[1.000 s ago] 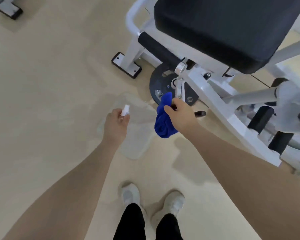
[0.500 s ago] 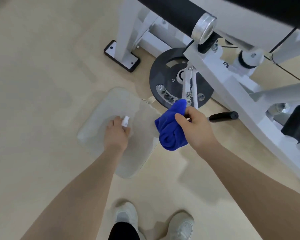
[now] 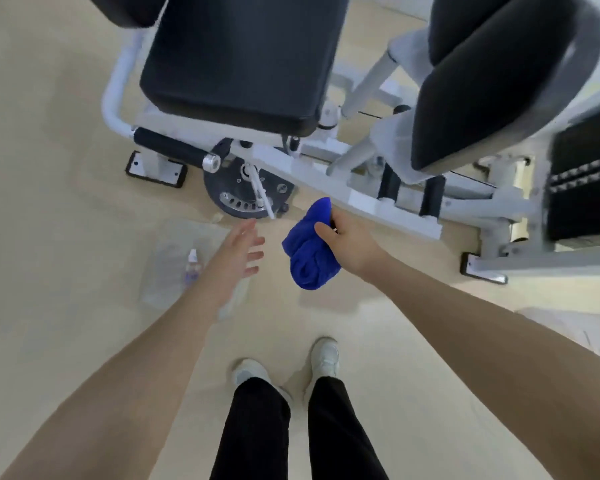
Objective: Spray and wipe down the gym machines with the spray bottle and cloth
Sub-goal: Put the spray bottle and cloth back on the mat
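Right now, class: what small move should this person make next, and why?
Probably bring the blue cloth, bunched in the right hand, up to the black seat pad just ahead and start wiping. The spray bottle stands on the floor and the left hand is open and empty.

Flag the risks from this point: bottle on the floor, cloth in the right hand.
1. The spray bottle stands on the floor on a clear plastic sheet, just left of the open left hand. A step or arm swing could tip it.
2. The sheet itself could be a slip hazard near the shoes.
3. The right hand grips the blue cloth bunched; loose folds might snag on the adjuster plate or its lever.
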A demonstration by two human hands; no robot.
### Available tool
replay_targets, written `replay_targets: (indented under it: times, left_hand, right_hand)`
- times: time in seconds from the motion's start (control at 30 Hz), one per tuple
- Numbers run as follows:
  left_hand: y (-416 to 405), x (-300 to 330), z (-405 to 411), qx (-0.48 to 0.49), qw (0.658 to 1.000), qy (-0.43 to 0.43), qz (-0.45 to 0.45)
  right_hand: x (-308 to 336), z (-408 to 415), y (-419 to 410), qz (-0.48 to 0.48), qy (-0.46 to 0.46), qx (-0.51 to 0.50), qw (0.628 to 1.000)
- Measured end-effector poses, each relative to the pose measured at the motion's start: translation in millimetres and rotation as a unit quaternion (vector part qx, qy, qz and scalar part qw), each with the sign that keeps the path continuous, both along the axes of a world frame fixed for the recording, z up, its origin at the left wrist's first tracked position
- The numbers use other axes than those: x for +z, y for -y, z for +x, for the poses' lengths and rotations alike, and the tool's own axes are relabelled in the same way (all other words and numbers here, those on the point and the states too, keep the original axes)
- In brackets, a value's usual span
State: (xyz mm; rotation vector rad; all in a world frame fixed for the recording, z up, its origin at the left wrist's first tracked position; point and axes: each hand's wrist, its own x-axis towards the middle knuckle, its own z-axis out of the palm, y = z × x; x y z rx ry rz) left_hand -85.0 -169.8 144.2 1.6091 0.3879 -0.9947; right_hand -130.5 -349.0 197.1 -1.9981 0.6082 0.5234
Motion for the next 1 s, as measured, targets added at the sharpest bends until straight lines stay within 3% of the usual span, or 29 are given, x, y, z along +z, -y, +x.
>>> replay_targets:
  times: [0.13, 0.3, 0.63, 0.73, 0.83, 0.93, 1.0]
  left_hand:
    - [76, 73, -43, -0.119, 0.986, -0.058, -0.105]
    - [168, 110, -114, -0.235, 0.948, -0.078, -0.201]
    - [406, 133, -329, -0.332, 0.926, -0.038, -0.176]
    - [479, 147, -395, -0.361, 0.914, -0.017, -0.183]
    - [564, 170, -462, -0.378, 0.907, 0.047, -0.181]
    - [633, 183, -509, -0.409, 0.878, -0.056, -0.242]
    - [661, 177, -530, -0.443, 0.861, -0.105, -0.225]
  right_hand:
    - [53, -62, 52, -0.021, 0.019, -0.07, 0.997]
    - [90, -146, 120, -0.024, 0.029, -0.158, 0.987]
    - [111, -397, 319, -0.002, 0.046, -0.362, 0.931]
    - [120, -467, 376, -0.003, 0.074, -0.436, 0.897]
    - [132, -531, 445, -0.076, 0.116, -0.522, 0.842]
    - [144, -577, 503, -0.157, 0.151, -0.598, 0.771]
    - [145, -605, 527, -0.128, 0.142, -0.632, 0.751]
